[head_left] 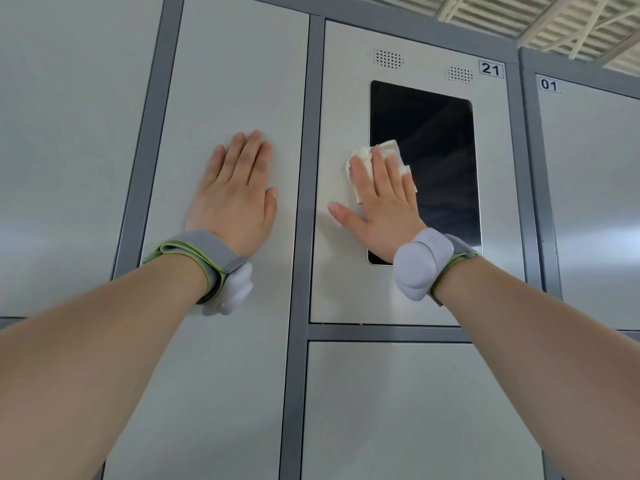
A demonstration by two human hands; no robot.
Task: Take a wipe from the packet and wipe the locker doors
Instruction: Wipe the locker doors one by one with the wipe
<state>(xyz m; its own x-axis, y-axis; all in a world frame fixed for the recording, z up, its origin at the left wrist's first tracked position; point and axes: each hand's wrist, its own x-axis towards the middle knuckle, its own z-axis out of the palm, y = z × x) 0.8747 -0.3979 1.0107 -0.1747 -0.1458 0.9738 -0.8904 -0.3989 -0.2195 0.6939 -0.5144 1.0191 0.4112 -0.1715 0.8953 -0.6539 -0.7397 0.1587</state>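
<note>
1. the tall locker door [225, 64] on the left bears the left hand [235, 199], laid flat with straight fingers, holding nothing.
2. door 21 [343, 278] stands just right of it, with a dark screen [440, 126] whose long axis runs upright.
3. the right hand [381, 206], the nearer one, presses flat across the screen's left edge, fingers pointing up.
4. the wipe [388, 150] lies bunched under those fingers, with no clear long axis; most of the screen lies to its right, so the sweep likely goes that way.

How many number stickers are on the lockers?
2: label 21 is in the top right corner of the screen door, and label 01 is in the top left corner of the next door rightward. Others may lie out of view.
</note>
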